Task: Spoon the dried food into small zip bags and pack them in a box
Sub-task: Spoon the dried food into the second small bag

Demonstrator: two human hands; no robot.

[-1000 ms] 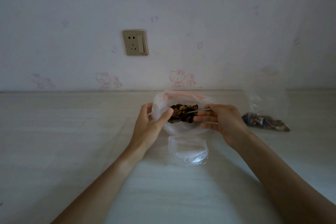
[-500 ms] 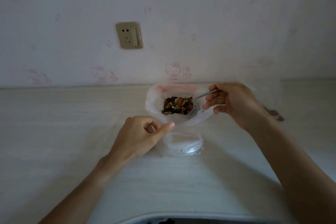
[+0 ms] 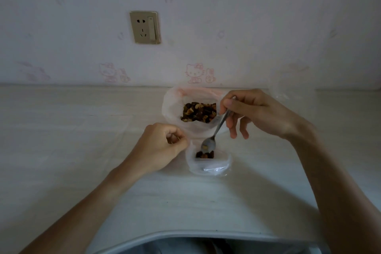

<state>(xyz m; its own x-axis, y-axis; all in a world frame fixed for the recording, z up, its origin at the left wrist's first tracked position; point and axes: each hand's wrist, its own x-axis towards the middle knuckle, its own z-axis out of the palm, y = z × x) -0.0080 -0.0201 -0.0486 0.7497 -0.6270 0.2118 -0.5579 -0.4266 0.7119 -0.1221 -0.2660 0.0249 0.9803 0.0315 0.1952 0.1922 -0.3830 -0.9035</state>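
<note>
A large clear plastic bag point(image 3: 175, 109) lies open on the pale table, with dark brown dried food point(image 3: 199, 112) inside. Just in front of it a small clear zip bag point(image 3: 208, 164) stands open with a few pieces of dried food at its mouth. My right hand point(image 3: 253, 111) grips the handle of a metal spoon point(image 3: 210, 142), whose bowl tips down into the small bag's mouth. My left hand point(image 3: 160, 146) pinches the small bag's left rim with curled fingers.
A beige wall socket point(image 3: 145, 27) sits on the wall behind the table. A clear plastic bag point(image 3: 288, 93) shows faintly at the back right, behind my right hand. The table's near rounded edge point(image 3: 185, 235) is at the bottom.
My right hand lifted the spoon out of the large bag and brought it down to the small zip bag. My left hand left the large bag and took the small bag's rim.
</note>
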